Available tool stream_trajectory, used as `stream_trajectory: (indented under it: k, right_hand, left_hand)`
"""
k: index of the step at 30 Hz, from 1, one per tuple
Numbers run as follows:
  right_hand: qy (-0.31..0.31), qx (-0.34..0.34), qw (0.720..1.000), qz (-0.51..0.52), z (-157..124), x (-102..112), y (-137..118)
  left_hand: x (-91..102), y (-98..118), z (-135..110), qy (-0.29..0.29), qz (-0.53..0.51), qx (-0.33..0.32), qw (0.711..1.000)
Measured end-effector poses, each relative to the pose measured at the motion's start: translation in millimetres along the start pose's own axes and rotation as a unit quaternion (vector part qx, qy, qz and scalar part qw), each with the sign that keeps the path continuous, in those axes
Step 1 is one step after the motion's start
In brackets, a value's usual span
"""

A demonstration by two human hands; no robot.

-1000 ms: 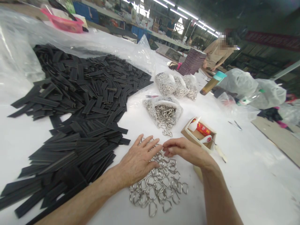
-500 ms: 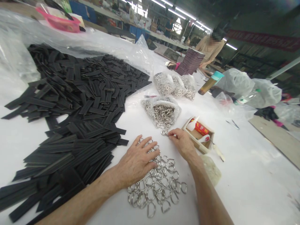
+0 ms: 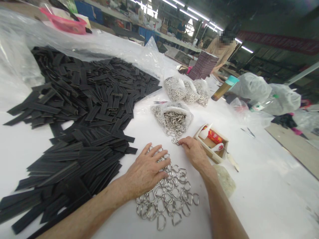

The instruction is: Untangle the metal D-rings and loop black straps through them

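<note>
My left hand (image 3: pixel 147 169) lies palm down with fingers spread on a loose spread of silver metal D-rings (image 3: pixel 171 199), covering part of them. My right hand (image 3: pixel 194 151) has its thumb and forefinger pinched on a D-ring (image 3: pixel 175 141) at the mouth of an open clear plastic bag (image 3: pixel 157 114). More rings (image 3: pixel 174 119) fill that bag, and a few have spilled out towards my right fingertips. The gap between the pinched fingers is partly hidden.
Black strips (image 3: pixel 87 132) are heaped on the left. Filled ring bags (image 3: pixel 174 89) stand behind. To the right are a small box (image 3: pixel 206 144) with glue tubes, a yellowish lump (image 3: pixel 225 181), tweezers (image 3: pixel 248 132) and a bottle (image 3: pixel 224 88). A person (image 3: pixel 220 49) stands beyond a dark stack (image 3: pixel 203 65).
</note>
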State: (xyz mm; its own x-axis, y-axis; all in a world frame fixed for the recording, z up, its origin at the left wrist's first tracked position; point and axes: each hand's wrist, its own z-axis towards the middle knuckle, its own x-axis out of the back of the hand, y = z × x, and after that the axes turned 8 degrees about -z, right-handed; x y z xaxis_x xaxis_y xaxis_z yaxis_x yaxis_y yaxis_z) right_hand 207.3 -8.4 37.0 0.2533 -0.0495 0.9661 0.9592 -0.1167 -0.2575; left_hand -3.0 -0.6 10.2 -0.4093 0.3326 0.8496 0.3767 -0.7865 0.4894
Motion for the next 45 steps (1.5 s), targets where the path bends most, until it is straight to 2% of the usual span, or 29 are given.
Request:
stream_trajectory:
  k: [7,10,14,17,19,20,23,24,26,31,38,41,45]
  right_hand:
    - [-0.063,0.015,0.998,-0.023,-11,15,-5]
    - [-0.126,0.026,0.992,-0.007,-19,23,-10]
    - [-0.233,0.082,0.967,0.057,-26,32,-20]
    - [-0.288,0.123,0.942,0.123,-24,35,-22]
    - [-0.272,0.101,0.946,0.147,-21,33,-20]
    - [-0.234,0.072,0.96,0.139,-18,31,-18]
    - [-0.069,0.008,0.997,0.044,-11,20,-12]
    - [-0.034,0.008,0.999,0.013,-9,15,-11]
    - [-0.01,0.024,0.999,-0.018,-5,7,-10]
    - [-0.015,0.032,0.999,-0.041,-2,-4,-11]
    - [-0.042,0.049,0.997,-0.036,-9,4,-18]
    - [-0.102,0.084,0.991,0.021,-16,11,-27]
    - [-0.206,0.137,0.96,0.127,-23,22,-37]
  left_hand:
    - [-1.2,-1,0,0.006,-0.001,-0.003,1.0]
    - [-0.8,0,0,0.008,0.006,-0.002,1.0]
    - [-0.5,1,0,0.022,0.006,0.012,1.0]
    - [-1.7,1,1,0.018,0.01,0.017,1.0]
    - [-2.9,0,0,0.014,0.019,0.014,1.0]
    - [-3.4,0,0,0.013,0.024,0.011,1.0]
    - [-4.2,-1,0,0.012,0.032,0.007,0.999]
    - [-4.2,-1,0,0.011,0.032,0.007,0.999]
    - [-4.0,-1,0,0.01,0.032,0.007,0.999]
    - [-3.5,-1,1,0.017,0.03,0.004,0.999]
    - [-2.7,0,1,0.017,0.026,0.018,0.999]
    - [-2.6,1,0,0.02,0.018,0.036,0.999]
    - [-2.3,0,0,0.019,-0.004,0.051,0.999]
